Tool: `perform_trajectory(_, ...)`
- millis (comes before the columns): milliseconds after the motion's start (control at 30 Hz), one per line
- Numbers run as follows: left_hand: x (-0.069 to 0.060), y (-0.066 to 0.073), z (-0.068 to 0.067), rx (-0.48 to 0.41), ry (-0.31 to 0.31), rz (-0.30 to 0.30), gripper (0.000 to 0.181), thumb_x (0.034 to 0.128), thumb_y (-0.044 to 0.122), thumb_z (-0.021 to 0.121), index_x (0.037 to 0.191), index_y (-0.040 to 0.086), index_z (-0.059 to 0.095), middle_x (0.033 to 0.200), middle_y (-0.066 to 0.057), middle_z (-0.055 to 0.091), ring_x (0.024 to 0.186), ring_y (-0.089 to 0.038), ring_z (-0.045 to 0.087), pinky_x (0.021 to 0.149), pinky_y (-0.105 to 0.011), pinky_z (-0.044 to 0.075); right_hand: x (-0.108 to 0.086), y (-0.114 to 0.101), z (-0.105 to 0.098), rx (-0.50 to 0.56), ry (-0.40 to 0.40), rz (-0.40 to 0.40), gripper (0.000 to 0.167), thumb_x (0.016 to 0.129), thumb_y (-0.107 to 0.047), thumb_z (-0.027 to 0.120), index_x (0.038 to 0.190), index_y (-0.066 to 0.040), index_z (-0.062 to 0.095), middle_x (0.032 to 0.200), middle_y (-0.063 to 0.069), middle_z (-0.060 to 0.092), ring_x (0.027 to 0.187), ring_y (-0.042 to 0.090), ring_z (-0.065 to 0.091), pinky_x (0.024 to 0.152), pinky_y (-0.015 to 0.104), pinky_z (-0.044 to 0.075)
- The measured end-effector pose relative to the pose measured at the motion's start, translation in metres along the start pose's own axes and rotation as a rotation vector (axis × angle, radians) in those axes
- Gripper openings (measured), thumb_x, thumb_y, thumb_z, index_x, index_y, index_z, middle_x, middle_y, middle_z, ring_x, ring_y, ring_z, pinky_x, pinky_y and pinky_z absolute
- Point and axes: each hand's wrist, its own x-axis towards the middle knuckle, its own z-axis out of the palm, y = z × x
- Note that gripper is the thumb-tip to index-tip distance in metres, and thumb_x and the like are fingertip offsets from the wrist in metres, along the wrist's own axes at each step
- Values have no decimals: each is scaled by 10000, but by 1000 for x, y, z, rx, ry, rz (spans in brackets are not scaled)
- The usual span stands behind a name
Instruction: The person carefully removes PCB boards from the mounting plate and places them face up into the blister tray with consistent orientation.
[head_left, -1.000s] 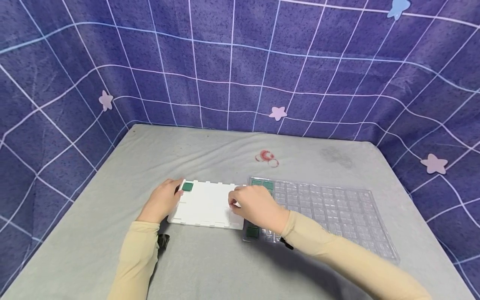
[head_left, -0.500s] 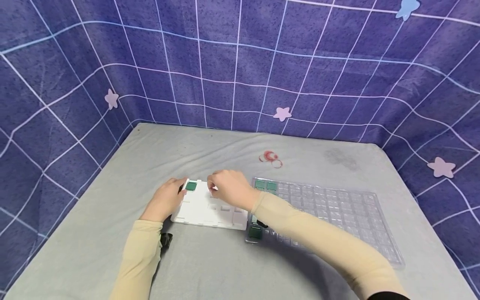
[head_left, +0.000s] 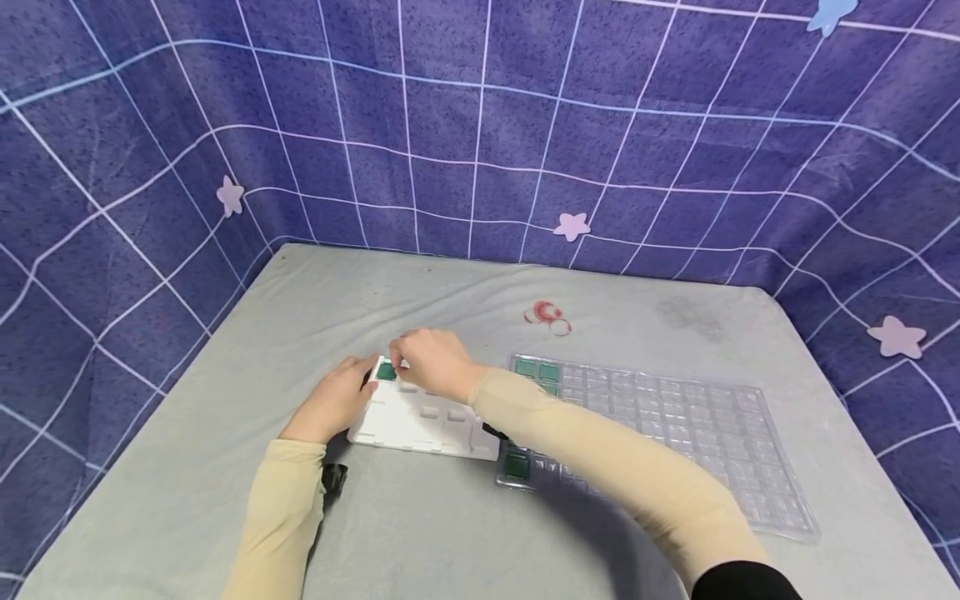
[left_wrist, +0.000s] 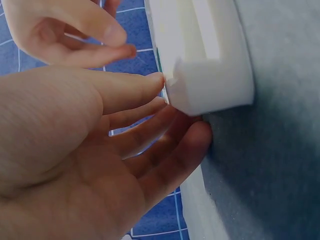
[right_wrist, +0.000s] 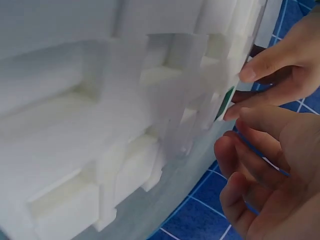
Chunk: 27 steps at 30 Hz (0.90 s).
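Note:
A white slotted tray [head_left: 408, 423] lies at mid-table, with shallow recesses in its surface. My left hand [head_left: 337, 400] grips its left end, thumb at the upper edge and fingers against the side and underneath. At the tray's far left corner sits a square green chip [head_left: 386, 372], partly hidden by fingers and also visible in the right wrist view. My right hand [head_left: 433, 360] hovers over that corner, curled, its fingertips right beside the chip. In the left wrist view, my right hand [left_wrist: 75, 37] has thumb and index finger close together. Whether anything lies between them is unclear.
On the right, a clear plastic tray [head_left: 697, 425] with many pockets lies beside the white one, partly under my right forearm. Several green chips [head_left: 517, 464] fill pockets near its left edge. A purple gridded cloth [head_left: 480, 150] surrounds the back and sides of the grey-covered table [head_left: 405, 533].
My right hand has moved left across the white tray, from its right end to the green chip at the far left corner. My left hand keeps its grip. The head view has shifted slightly.

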Motion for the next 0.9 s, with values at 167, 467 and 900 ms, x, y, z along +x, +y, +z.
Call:
perform_trajectory(167,-1,1,0,-15,4,-7,507,1053,92,511,1500,-119,398,1336,-322,565,1228,-457,591,1014,-569,518,8,-3,4,19,-28,6,92,950,-289,739,1010,-220,747,1037,-85,745,833,80,693,640,229,570)
perform_trajectory(467,-2,1,-1,-36,-2,-25,513,1052,94,524,1504,-113,397,1326,-312,568,1165,-420,622,927,-527,544,13,-7,10,33,-54,20,139,924,-314,769,946,-182,730,949,-57,717,743,78,617,589,211,501)
perform_trajectory(900,-1,0,1,-32,8,-34,500,1045,90,531,1497,-94,425,1331,-302,576,1188,-432,616,975,-557,532,16,-8,15,41,-36,5,129,933,-284,757,858,-203,689,876,-79,702,679,67,565,550,217,450)
